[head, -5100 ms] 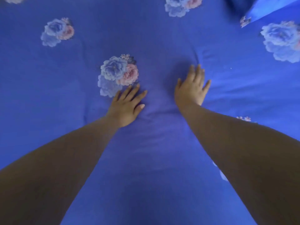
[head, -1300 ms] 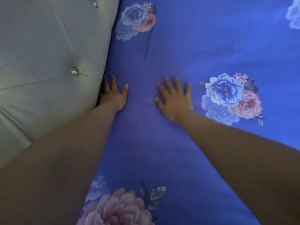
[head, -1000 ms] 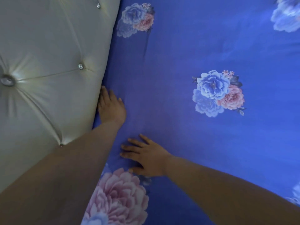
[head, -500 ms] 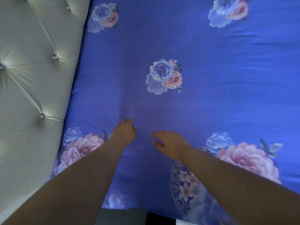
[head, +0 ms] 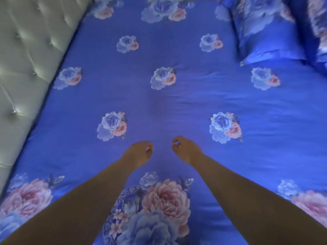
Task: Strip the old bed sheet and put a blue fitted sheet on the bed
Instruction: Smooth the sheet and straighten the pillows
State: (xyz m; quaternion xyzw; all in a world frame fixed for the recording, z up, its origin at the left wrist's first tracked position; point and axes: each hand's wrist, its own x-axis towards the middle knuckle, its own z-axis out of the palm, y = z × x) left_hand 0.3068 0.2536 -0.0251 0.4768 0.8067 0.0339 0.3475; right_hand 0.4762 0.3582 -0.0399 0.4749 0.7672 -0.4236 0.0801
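The blue fitted sheet [head: 159, 103], printed with blue and pink flowers, lies spread over the whole mattress with a few faint creases near its middle. My left hand [head: 139, 153] hovers above the sheet near the front edge, fingers loosely curled and holding nothing. My right hand [head: 186, 150] is a short way to its right, also loosely curled and empty. Both forearms reach in from the bottom of the view.
A cream tufted headboard [head: 26, 59] runs along the bed's left side. Matching blue floral pillows [head: 269, 29] sit at the far right corner of the bed.
My hands have lifted off the sheet by the headboard and drawn back toward me. The view has pulled back, so the whole bed and the pillows now show.
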